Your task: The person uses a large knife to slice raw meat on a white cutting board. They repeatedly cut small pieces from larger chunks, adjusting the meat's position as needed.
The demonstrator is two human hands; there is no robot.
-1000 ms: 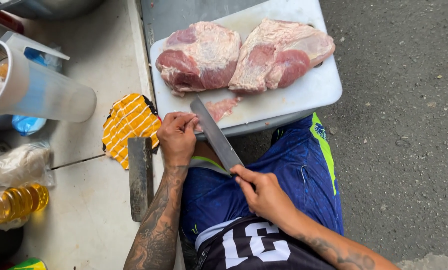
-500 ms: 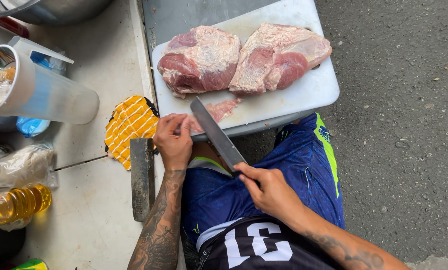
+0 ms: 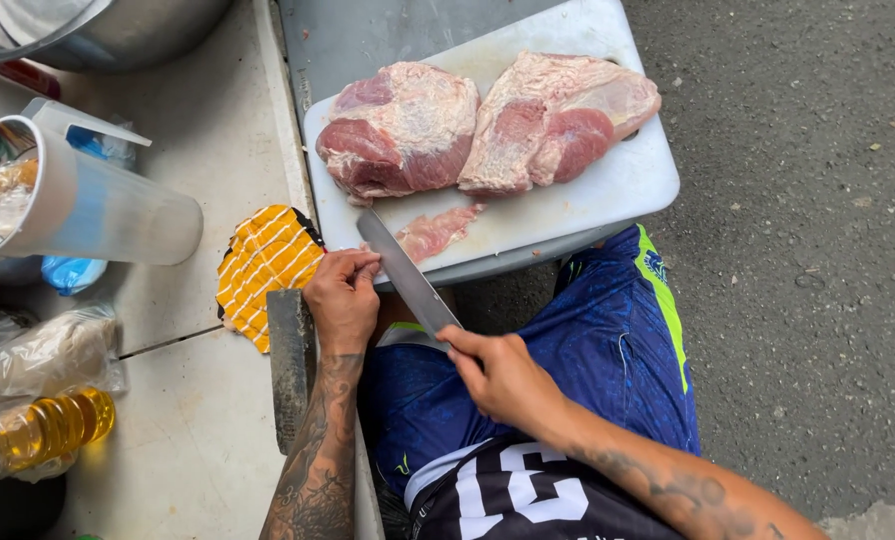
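Just beyond the fingertips of the left hand (image 3: 343, 298) lies the near edge of a white cutting board (image 3: 608, 195), and on it two large slabs of raw meat: the left slab (image 3: 400, 130) and the right slab (image 3: 558, 120), touching each other, both whole as far as can be seen. A thin trimmed strip of meat (image 3: 436, 232) rests nearer the fingers, just beside the blade's tip. The right hand (image 3: 503, 375) is clenched around the handle of a long knife (image 3: 408, 275), whose blade runs diagonally up toward the board. The left hand's fingers (image 3: 360, 265) curl down onto the blade near its tip, pressing or steadying it rather than gripping anything else. Under the left wrist lies a dark flat bar (image 3: 290, 370), perhaps a sharpening stone, with a yellow striped cloth (image 3: 266, 265) just beside the knuckles. Farther out from the left hand stand a clear plastic jug (image 3: 88, 205), a metal pot (image 3: 98, 30) and a bottle of oil (image 3: 43, 430). Judging from the board, only one small piece has been cut away; the two big slabs are left untouched. Compared with the picture half a second ago, both hands and the knife keep nearly the same pose, the blade tip reaching a shade closer to the strip, and the view has shifted slightly.
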